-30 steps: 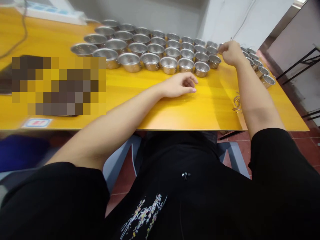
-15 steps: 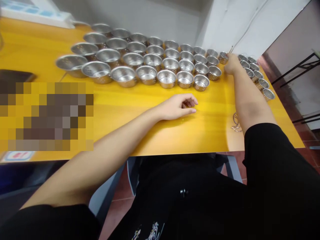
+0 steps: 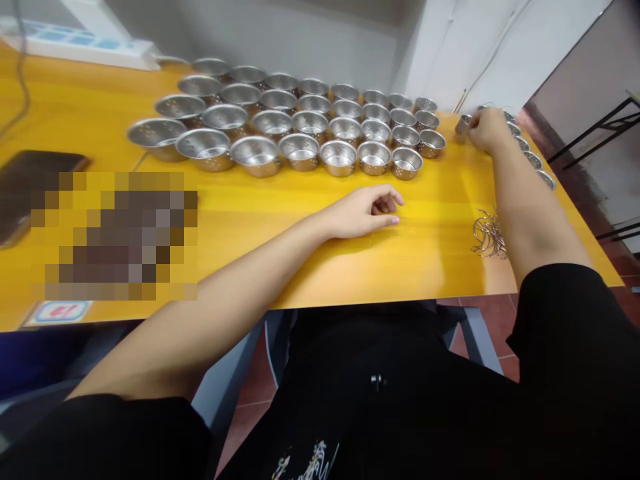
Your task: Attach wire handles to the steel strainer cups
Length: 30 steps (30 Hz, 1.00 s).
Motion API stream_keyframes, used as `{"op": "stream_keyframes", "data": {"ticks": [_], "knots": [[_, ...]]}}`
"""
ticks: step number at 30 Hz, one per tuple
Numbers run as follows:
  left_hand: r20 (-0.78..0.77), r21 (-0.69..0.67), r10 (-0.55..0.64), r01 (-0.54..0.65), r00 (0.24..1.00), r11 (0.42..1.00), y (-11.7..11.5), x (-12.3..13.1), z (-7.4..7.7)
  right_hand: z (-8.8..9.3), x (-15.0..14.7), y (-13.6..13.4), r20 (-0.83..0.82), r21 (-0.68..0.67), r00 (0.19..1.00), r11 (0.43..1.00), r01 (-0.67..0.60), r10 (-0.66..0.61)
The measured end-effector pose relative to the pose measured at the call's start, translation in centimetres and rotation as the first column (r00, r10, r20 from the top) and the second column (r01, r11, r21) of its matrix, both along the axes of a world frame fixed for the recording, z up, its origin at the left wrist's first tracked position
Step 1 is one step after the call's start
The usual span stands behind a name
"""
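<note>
The right hand (image 3: 487, 128) is stretched to the far right of the glossy yellow tabletop (image 3: 430, 200), its fingers closed on a small perforated steel cup (image 3: 463, 127); this cup stands clear of the block of matching shiny steel cups (image 3: 300, 127), which sits in tidy rows along the back of the table. Half a second ago the same cup lay nearer the end of the back row, so hand and cup have drawn a little rightward, toward a second line of steel cups (image 3: 536, 160) that runs along the right edge, partly hidden behind the wrist. The left hand (image 3: 367, 210) has hardly stirred; it rests on the table near the middle, fingers loosely curled, holding nothing. A tangle of thin wire hooks (image 3: 487, 235) lies just beside the right forearm (more of it shows now than before). Far left lie a dark flat slab (image 3: 30, 180), likely a phone, and a white power strip (image 3: 85, 47).
</note>
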<state>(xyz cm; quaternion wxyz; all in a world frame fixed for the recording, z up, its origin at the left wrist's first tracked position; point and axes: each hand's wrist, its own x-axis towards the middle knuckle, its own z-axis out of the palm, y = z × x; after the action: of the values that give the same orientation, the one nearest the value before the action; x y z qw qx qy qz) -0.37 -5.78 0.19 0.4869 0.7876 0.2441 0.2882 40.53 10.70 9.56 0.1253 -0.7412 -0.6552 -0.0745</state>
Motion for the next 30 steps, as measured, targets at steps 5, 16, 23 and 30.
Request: {"op": "stream_keyframes", "data": {"ticks": [5,16,23,30], "knots": [[0.080,0.009,0.077,-0.078,0.994,0.997,2.1,0.6,-1.4,5.6,-2.9,-8.7,-0.161,0.057,0.983,0.996,-0.074,0.083],[0.190,0.077,0.039,-0.054,0.981,0.996,1.4,1.7,-0.1,2.1,-11.9,-24.0,-0.327,0.050,0.601,0.649,-0.759,0.729],[0.156,0.032,-0.022,0.017,0.988,0.999,0.9,1.9,0.0,-0.8,-10.8,-25.8,-0.409,0.072,0.582,0.660,-0.748,0.703],[0.036,-0.002,0.041,-0.041,0.999,0.999,0.1,1.8,-0.1,1.4,1.4,-26.8,-0.426,-0.002,0.903,0.998,-0.061,0.054]]}}
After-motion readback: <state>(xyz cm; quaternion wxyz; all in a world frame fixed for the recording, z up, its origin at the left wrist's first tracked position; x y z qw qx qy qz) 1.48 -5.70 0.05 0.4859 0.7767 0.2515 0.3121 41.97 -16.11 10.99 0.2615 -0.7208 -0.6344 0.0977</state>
